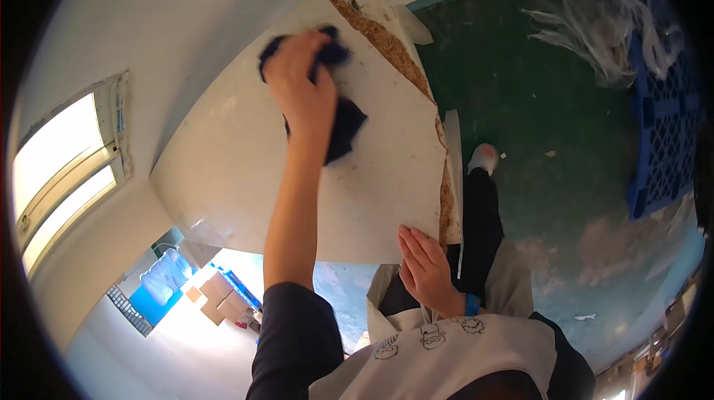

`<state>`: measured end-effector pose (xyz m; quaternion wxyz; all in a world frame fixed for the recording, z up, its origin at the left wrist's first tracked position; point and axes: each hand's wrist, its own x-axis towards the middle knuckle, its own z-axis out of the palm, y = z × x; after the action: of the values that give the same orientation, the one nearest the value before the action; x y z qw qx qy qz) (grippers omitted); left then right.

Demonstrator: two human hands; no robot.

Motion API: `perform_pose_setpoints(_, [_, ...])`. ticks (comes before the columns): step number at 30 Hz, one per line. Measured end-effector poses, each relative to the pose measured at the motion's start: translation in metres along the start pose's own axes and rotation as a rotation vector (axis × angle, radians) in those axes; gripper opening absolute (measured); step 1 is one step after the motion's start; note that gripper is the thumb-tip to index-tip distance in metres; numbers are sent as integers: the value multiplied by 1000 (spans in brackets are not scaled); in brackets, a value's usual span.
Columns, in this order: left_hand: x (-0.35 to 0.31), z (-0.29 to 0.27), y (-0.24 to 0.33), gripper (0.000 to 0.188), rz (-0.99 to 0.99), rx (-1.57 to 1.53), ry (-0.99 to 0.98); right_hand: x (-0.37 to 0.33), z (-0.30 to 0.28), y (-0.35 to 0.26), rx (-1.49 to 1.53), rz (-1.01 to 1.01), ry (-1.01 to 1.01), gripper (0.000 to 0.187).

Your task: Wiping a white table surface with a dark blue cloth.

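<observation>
Two bare hands work at a pale table [230, 147] that spreads across the middle of the frame. The left hand [301, 91], blurred, reaches up to the upper centre with its fingers curled over a dark cloth [346, 131], gripping the bunched part of it against the tabletop. One part of the cloth shows around the fingertips; another spreads out beneath the wrist, toward the centre of the frame. The right hand [427, 270] holds nothing: it lies open below the centre, fingers straight and close together, their tips resting on the table's near right corner. A blue band [472, 305] circles its wrist.

Along the table's right side the surface is broken away, baring a rough brown chipboard edge [394, 50]. Small dark specks dot the top near this edge.

At lower centre is the person's light apron [491, 344], with small line-drawn figures, over dark sleeves. A dark trouser leg [482, 210] runs up beside the table to a pale shoe [483, 157] on the green floor [520, 95]. At the right of the frame stands a blue lattice pallet [666, 125], with crumpled clear plastic film [595, 36] against its upper part. A bright window [65, 140] is at the left; several cardboard boxes [217, 292] sit at the lower left.
</observation>
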<state>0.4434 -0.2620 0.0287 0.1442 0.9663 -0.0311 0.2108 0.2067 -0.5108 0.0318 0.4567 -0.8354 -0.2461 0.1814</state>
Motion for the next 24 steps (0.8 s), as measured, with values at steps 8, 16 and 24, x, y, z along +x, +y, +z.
perform_pose_setpoints(8, [-9,-4,9,39,41,10,-89,-2,5,0,-12,11,7,47])
perform_pose_setpoints(16, [-22,-23,4,38,283,-168,-334,-2,3,1,-9,8,-1,48])
perform_pose_setpoints(24, [-25,-2,34,44,-1,111,-86,-2,6,2,-1,-6,26,48])
